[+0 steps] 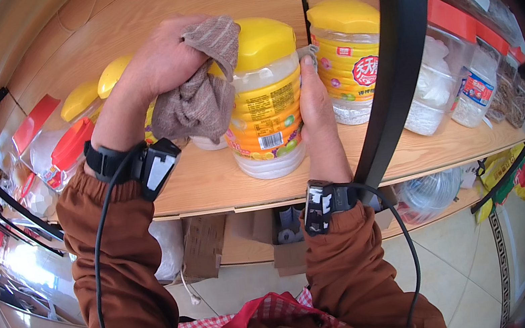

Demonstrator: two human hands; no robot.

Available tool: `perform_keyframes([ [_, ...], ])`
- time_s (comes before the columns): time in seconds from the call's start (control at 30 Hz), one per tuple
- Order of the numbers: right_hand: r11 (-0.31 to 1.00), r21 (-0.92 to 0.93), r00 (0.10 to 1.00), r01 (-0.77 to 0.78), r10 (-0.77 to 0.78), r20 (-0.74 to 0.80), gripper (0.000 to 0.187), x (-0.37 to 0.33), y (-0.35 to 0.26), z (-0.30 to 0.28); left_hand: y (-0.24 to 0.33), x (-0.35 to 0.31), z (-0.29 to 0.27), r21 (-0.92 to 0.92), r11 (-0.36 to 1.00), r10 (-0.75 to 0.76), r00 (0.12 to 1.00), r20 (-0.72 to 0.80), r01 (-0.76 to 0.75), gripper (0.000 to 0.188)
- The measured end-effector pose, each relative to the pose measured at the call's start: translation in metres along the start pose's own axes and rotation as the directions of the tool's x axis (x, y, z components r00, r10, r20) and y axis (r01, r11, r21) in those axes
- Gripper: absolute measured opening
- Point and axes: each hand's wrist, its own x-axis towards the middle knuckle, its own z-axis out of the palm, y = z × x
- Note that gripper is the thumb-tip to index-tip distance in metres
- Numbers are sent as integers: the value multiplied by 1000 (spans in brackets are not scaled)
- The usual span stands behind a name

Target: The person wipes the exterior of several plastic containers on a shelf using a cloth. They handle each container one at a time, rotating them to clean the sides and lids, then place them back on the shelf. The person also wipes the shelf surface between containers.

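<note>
A large plastic jar [262, 106] with a yellow lid and a yellow fruit-printed label stands upright on the wooden shelf. My right hand [316, 103] grips it from the right, thumb along its side and the other fingers hidden behind. A scrap of greyish cloth shows by that thumb's tip. My left hand [170, 54] is closed on a brown-grey striped cloth [199, 102], which hangs bunched against the jar's upper left side. Its fingertips are hidden by the cloth.
A similar yellow-lidded jar [349, 63] stands to the right, behind a black upright post [392, 56]. Red-lidded containers [430, 81] line the right side; more red- and yellow-lidded ones [73, 145] stand left. Cardboard boxes [203, 246] sit on the shelf below.
</note>
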Motion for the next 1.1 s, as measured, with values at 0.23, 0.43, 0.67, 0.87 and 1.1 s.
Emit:
perform_keyframes([
  [0.23, 989, 117, 979, -96, 72, 192, 64, -24, -1, 17, 2, -54, 2, 202, 971, 182, 946, -267, -129, 37],
  [0.43, 927, 259, 893, -272, 143, 426, 66, -28, 14, 27, 13, -91, 17, 138, 981, 193, 799, -570, -138, 37],
  [0.67, 979, 135, 917, -154, 91, 388, 64, -40, 19, 35, 18, -82, 33, 204, 931, 300, 317, -900, -303, 66],
  [0.87, 970, 194, 912, -146, 56, 406, 60, -42, 17, 34, 16, -119, 92, 605, 788, 554, 561, -615, -115, 54],
  [1.1, 991, 132, 939, -32, -15, 342, 55, -39, 24, 31, -9, -206, 145, 539, 806, 455, 839, -300, -244, 55],
])
